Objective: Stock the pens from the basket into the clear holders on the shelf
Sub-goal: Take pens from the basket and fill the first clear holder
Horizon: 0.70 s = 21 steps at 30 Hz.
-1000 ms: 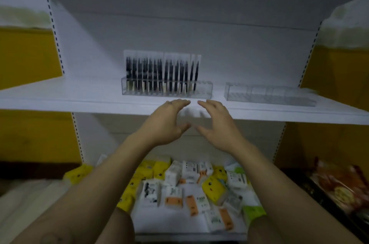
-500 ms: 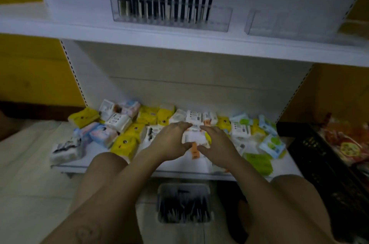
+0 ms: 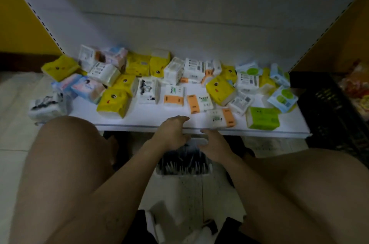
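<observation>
A low white shelf (image 3: 147, 118) runs across just beyond the basket (image 3: 182, 173) and is strewn with tissue packs (image 3: 112, 102). The basket sits on the tiled floor (image 3: 18, 143) between the person's bare knees (image 3: 69, 143), and dark pens (image 3: 179, 160) lie heaped inside it. The left hand (image 3: 171, 133) hangs over the basket's far left corner, its grip slack, fingers nearly straight, holding nothing. The right hand (image 3: 216, 147) hovers over the basket's far right corner, its grip likewise loose and empty. A black crate (image 3: 327, 107) stands well right of the basket.
</observation>
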Tool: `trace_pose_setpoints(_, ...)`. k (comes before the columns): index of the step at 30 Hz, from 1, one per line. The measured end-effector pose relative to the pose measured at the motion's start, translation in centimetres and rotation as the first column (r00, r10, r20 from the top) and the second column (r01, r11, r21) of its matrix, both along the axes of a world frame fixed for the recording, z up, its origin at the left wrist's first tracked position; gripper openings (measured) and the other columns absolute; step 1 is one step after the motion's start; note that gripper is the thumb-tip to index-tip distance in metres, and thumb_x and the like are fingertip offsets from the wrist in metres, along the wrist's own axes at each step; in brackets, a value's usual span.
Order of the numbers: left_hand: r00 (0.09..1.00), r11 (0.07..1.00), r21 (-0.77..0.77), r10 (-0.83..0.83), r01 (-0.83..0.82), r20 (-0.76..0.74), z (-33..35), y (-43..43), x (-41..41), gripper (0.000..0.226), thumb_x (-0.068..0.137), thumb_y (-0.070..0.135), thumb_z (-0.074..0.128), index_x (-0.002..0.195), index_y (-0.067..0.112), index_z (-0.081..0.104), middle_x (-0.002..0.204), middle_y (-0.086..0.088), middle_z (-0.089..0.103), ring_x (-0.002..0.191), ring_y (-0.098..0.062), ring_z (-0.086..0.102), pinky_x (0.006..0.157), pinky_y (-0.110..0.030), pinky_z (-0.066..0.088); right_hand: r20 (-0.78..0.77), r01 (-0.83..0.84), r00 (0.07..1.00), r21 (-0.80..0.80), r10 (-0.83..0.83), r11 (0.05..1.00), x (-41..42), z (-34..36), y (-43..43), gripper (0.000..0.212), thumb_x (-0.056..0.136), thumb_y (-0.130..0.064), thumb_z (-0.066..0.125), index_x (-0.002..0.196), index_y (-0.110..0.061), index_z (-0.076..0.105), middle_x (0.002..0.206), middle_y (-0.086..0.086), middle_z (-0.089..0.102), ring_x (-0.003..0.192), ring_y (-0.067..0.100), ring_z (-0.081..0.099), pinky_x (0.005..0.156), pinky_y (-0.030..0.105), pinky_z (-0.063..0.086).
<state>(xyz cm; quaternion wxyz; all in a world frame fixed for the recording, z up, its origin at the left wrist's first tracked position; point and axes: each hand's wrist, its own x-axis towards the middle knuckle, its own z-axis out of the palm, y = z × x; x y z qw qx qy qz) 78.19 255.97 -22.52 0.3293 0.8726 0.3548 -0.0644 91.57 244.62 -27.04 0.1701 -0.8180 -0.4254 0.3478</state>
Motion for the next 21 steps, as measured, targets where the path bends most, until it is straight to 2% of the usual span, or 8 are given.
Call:
trace_pose_setpoints(3, 0.999, 0.998, -0.062, 0.011, -0.014, -0.044, -2.5, -0.1, -0.3, 0.058, 0.086, 0.023, 0.068, 0.139, 0.015, 0.047, 0.141, -0.006, 0.049, 0.131, -0.027, 0.045, 0.107, -0.032, 0.039, -0.006, -0.03, 1.0, -0.031, 0.03, 0.999, 0.2, -1.8, -0.5, 0.027, 0.086, -0.017, 0.065, 0.112, -0.015, 0.059, 0.107, 0.003, 0.062, 0.097, 0.025, 0.06, 0.077, 0.031, 0.05)
trace_pose_setpoints(9, 0.976, 0.962, -0.222, 0.117, -0.157, -0.182, -8.6, -0.5, -1.4, 0.032, 0.093, 0.017, 0.058, 0.124, 0.008, 0.059, 0.124, -0.011, 0.059, 0.113, -0.027, 0.055, 0.093, -0.029, 0.043, -0.079, -0.056, 0.996, -0.2, 0.041, 0.978, 0.5, -5.7, -1.8, 0.045, 0.086, -0.029, 0.067, 0.128, -0.016, 0.057, 0.118, 0.007, 0.062, 0.104, 0.027, 0.06, 0.089, 0.04, 0.053)
trace_pose_setpoints(12, 0.949, 0.959, -0.26, 0.022, -0.109, -0.316, -13.0, -1.5, -3.3, 0.032, 0.096, 0.021, 0.05, 0.124, 0.008, 0.06, 0.125, -0.013, 0.059, 0.116, -0.029, 0.054, 0.1, -0.034, 0.04, -0.156, -0.069, 0.987, -0.296, 0.023, 0.953, 0.6, -7.8, -2.0, 0.037, 0.09, -0.023, 0.064, 0.124, -0.01, 0.057, 0.115, 0.01, 0.059, 0.099, 0.024, 0.059, 0.082, 0.032, 0.05)
trace_pose_setpoints(14, 0.918, 0.959, -0.271, -0.037, -0.078, -0.395, -15.2, -2.0, -4.5, 0.033, 0.098, 0.019, 0.045, 0.126, 0.008, 0.058, 0.128, -0.012, 0.058, 0.115, -0.028, 0.055, 0.091, -0.03, 0.043, -0.185, -0.076, 0.983, -0.343, 0.012, 0.936, 0.9, -9.1, -2.2, 0.024, 0.091, -0.023, 0.064, 0.113, -0.014, 0.059, 0.095, 0.005, 0.058, 0.08, 0.017, 0.057, 0.072, 0.03, 0.049)
trace_pose_setpoints(16, 0.904, 0.954, -0.289, -0.048, -0.086, -0.425, -17.1, -2.1, -5.4, 0.036, 0.098, 0.017, 0.044, 0.132, 0.009, 0.053, 0.133, -0.013, 0.054, 0.118, -0.028, 0.053, 0.092, -0.029, 0.043, -0.192, -0.073, 0.981, -0.375, 0.0, 0.924, 1.3, -10.2, -2.4, 0.015, 0.094, -0.025, 0.061, 0.104, -0.014, 0.059, 0.078, 0.0, 0.049, 0.065, 0.012, 0.047, 0.064, 0.026, 0.047)
trace_pose_setpoints(18, 0.899, 0.945, -0.309, -0.044, -0.104, -0.437, -18.5, -2.1, -5.8, 0.043, 0.096, 0.016, 0.048, 0.139, 0.013, 0.046, 0.139, -0.013, 0.048, 0.123, -0.028, 0.05, 0.097, -0.03, 0.042, -0.201, -0.072, 0.979, -0.41, -0.013, 0.909, 1.7, -10.6, -2.5, 0.021, 0.097, -0.021, 0.057, 0.111, -0.006, 0.062, 0.076, 0.005, 0.047, 0.06, 0.011, 0.041, 0.052, 0.012, 0.037)
trace_pose_setpoints(20, 0.892, 0.937, -0.331, -0.053, -0.111, -0.449, -19.4, -2.0, -5.7, 0.048, 0.095, 0.019, 0.05, 0.142, 0.014, 0.043, 0.141, -0.014, 0.044, 0.124, -0.028, 0.048, 0.099, -0.031, 0.042, -0.21, -0.085, 0.978, -0.433, -0.009, 0.897, 2.2, -11.5, -2.7, 0.026, 0.099, -0.016, 0.054, 0.113, 0.006, 0.06, 0.076, 0.009, 0.045, 0.059, 0.015, 0.039, 0.044, 0.008, 0.032)
trace_pose_setpoints(21, 0.887, 0.938, -0.33, -0.057, -0.11, -0.458, -19.8, -2.0, -5.5, 0.049, 0.094, 0.019, 0.051, 0.142, 0.013, 0.043, 0.141, -0.014, 0.044, 0.124, -0.028, 0.048, 0.1, -0.032, 0.043, -0.207, -0.086, 0.978, -0.439, -0.008, 0.894, 2.3, -11.8, -2.6, 0.027, 0.099, -0.014, 0.054, 0.112, 0.008, 0.06, 0.074, 0.01, 0.045, 0.06, 0.016, 0.04, 0.045, 0.008, 0.033)
